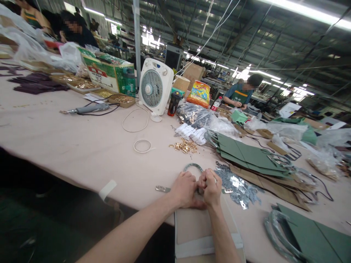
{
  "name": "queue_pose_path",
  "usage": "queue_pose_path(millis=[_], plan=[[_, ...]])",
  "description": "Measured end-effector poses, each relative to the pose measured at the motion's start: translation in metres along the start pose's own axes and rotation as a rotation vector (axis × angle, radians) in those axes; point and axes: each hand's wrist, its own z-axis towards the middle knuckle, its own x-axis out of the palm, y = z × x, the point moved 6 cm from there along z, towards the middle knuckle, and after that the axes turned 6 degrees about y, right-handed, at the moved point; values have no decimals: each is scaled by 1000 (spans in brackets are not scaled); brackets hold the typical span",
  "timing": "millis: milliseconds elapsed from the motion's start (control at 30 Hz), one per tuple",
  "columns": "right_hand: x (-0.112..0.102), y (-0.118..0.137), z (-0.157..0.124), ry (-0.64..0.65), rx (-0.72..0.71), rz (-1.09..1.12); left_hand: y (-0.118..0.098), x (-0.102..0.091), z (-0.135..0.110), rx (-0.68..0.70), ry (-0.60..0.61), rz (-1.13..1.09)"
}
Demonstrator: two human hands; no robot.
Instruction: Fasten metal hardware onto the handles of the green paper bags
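At a long pale bench (82, 146) on a busy factory floor, we look down on two bare hands brought together near its front edge. Stacks of green panels (246, 153) with looped handles lie fanned out to the right. A white desk fan (155, 87) stands further back, and a co-worker (241, 95) sits at the far end. A heap of silver fittings (237, 184) lies just beside the right hand (211, 187), and a scatter of gold clips (185, 146) sits well beyond it.

Both the right hand and the left hand (185, 190) are curled tight, knuckles touching, thumbs pressed inward. Whatever they pinch is hidden between them, and we cannot tell what it is. A grey-green strap (193, 167) arches out just beyond the knuckles, its ends disappearing behind the fingers. One loose fitting (162, 189) lies on the bench just left of the left hand.

We judge this to be a pressing or fastening step, with a small piece being worked onto the strap's end. Any next move would call for a steady two-handed pinch and a look at how the piece is seated
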Motion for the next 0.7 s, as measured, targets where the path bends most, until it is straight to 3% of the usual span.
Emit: queue_pose_path(millis=[167, 300, 467, 700], plan=[[-13, 12, -1, -31, -97, 115, -1, -3, -4, 31, -22, -2], [-4, 19, -2, 41, -71, 93, 1, -2, -5, 37, -33, -3], [9, 41, -5, 50, -220, 181, 2, 0, -3, 43, -23, -3], [13, 12, -11, 73, -52, 43, 1, 1, -1, 36, -12, -14]])
